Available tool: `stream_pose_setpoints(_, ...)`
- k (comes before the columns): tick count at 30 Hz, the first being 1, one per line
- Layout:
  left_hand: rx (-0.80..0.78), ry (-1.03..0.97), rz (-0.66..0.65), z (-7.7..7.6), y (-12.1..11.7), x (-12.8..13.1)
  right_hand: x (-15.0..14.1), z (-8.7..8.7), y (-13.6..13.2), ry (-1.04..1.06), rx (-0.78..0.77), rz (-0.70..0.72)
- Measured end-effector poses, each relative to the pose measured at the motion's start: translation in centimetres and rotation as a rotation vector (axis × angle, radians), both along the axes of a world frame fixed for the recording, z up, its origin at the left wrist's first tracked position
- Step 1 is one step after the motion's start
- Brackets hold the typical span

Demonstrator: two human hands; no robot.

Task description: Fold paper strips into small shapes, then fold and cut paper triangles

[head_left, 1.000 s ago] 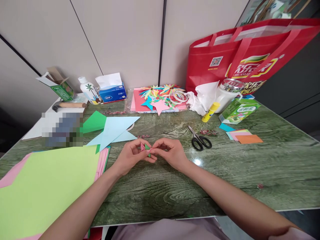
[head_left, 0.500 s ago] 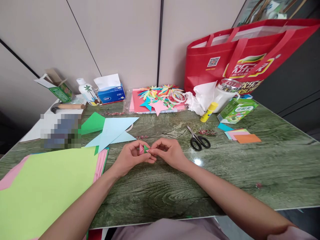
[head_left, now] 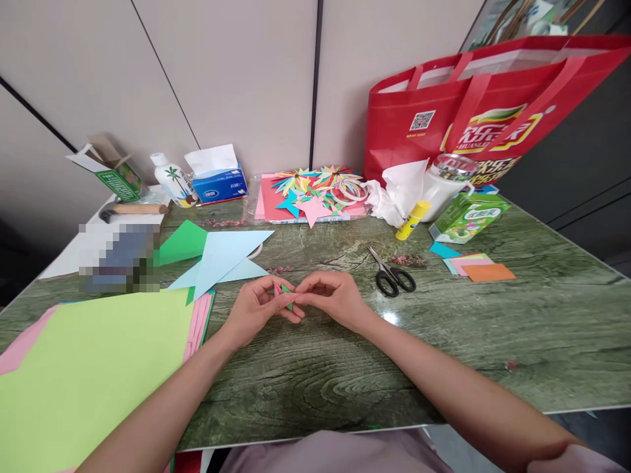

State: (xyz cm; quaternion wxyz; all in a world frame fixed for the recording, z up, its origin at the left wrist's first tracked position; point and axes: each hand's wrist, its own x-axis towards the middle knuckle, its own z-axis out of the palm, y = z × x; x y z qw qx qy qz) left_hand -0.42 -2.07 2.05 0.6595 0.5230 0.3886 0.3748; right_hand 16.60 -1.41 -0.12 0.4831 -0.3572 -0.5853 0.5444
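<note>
Between my two hands is a small folded paper piece (head_left: 286, 297), pink and green, held just above the table. My left hand (head_left: 259, 307) is closed on its left side, thumb in front and fingers behind. From the right, my right hand (head_left: 332, 297) pinches its edge between thumb and fingertips. The fingers cover much of the piece. Black-handled scissors (head_left: 392, 276) lie right of my right hand. Large light-blue paper pieces (head_left: 224, 259) and a green one (head_left: 185, 242) lie beyond my left hand.
Large yellow-green sheets (head_left: 98, 368) cover the left front. Paper stars (head_left: 310, 209) and tape rolls (head_left: 350, 190) lie at the back. A glue stick (head_left: 413, 220), a mug (head_left: 446, 190), a green carton (head_left: 470, 217) and a red bag (head_left: 419, 118) stand right. Small coloured papers (head_left: 488, 270) lie nearby.
The folded piece has turned a little between my fingers, and my left thumb now lies further across it. My right hand stays pinched at its edge. Nothing else on the table has moved.
</note>
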Motion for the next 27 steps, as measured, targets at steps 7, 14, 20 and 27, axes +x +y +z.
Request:
stream_pose_setpoints(7, 0.014, 0.005, 0.009, 0.0, 0.0, 0.1, 0.2, 0.1, 0.1, 0.036, 0.019, 0.093)
stream_pose_setpoints(14, 0.087, 0.08, 0.041, 0.1, -0.2, 0.2, 0.0, 0.5, -0.1, 0.037, -0.121, 0.124)
stream_pose_setpoints(20, 0.065, 0.123, 0.056, -0.2, -0.4, 0.4, -0.6, -0.2, -0.4, -0.053, -0.089, 0.116)
stream_pose_setpoints(27, -0.041, -0.022, 0.157, -0.3, -0.1, 0.4, -0.7, -0.7, 0.0, 0.017, -0.078, 0.054)
